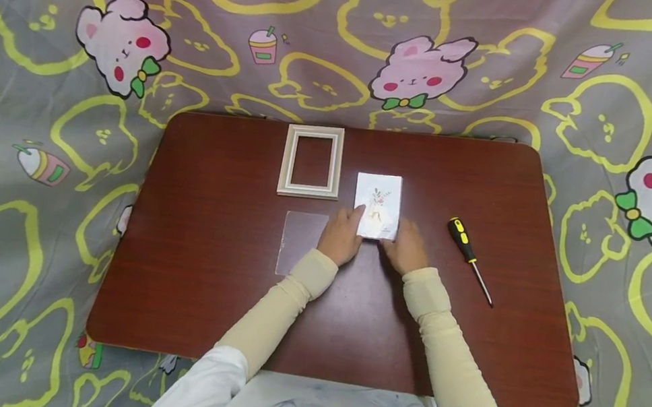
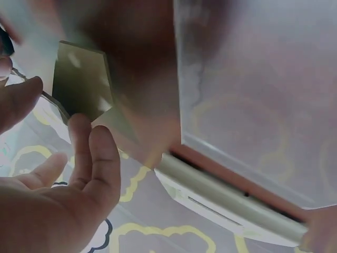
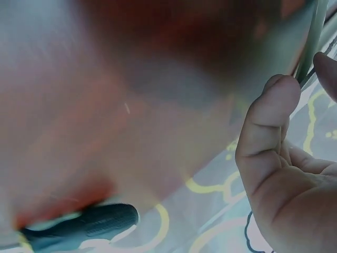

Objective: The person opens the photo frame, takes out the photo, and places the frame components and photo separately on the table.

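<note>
A white card with a small floral print (image 1: 380, 200) is held over the middle of the table between both hands. My left hand (image 1: 341, 236) grips its lower left edge, the thumb lying on the printed face. At the lower right edge, my right hand (image 1: 409, 247) pinches the card, with the fingertips hidden behind it. The left wrist view shows a brownish board-like underside (image 2: 81, 79) at the left fingertips. Beside my left hand lies a clear rectangular sheet (image 1: 299, 241), partly overlapped by the wrist.
A cream picture frame (image 1: 289, 158) lies toward the back of the brown table (image 1: 206, 236), left of the card. To the right is a screwdriver (image 1: 469, 255) with a black and yellow handle. Patterned cloth (image 1: 321, 40) hangs behind the table's far edge.
</note>
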Demonstrator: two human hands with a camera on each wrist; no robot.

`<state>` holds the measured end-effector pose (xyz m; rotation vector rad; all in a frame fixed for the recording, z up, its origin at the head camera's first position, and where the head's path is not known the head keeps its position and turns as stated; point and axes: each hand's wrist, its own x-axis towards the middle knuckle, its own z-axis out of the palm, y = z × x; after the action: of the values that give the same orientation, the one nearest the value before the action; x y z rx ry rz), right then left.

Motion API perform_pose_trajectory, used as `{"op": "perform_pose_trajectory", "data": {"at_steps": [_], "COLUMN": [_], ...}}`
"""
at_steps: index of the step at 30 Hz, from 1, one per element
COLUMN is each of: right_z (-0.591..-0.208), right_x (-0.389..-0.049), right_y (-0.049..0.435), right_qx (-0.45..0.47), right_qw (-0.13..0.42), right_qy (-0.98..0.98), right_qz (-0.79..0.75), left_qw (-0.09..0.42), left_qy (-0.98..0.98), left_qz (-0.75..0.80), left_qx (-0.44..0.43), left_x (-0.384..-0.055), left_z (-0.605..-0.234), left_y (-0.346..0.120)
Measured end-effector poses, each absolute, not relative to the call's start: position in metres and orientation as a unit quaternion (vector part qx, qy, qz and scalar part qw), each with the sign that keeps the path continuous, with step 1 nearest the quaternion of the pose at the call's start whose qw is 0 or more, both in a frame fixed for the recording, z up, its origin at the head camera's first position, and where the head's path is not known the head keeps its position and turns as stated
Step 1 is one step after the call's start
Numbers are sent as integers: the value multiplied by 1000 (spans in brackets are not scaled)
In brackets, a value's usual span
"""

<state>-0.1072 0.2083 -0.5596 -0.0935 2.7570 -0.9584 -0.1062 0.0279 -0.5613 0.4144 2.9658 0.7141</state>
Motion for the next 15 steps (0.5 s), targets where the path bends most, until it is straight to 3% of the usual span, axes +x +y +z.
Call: {"op": "perform_pose_trajectory", "data": {"at_steps": [6,15], "right_z": [-553,-559], "right_x": [-149,-204], "right_y": [214,212], "right_qx": [-19,-15], "right_qw": [113,142], "right_qy": [944,948], "right_qz": [-308,-285], "left_qw": [53,137], "left_qy": [960,945], "left_qz": [241,283], "left_qx": [129,86], "left_x": [-152,-209], "left_z": [-560,-558], "left_y": [35,32]}}
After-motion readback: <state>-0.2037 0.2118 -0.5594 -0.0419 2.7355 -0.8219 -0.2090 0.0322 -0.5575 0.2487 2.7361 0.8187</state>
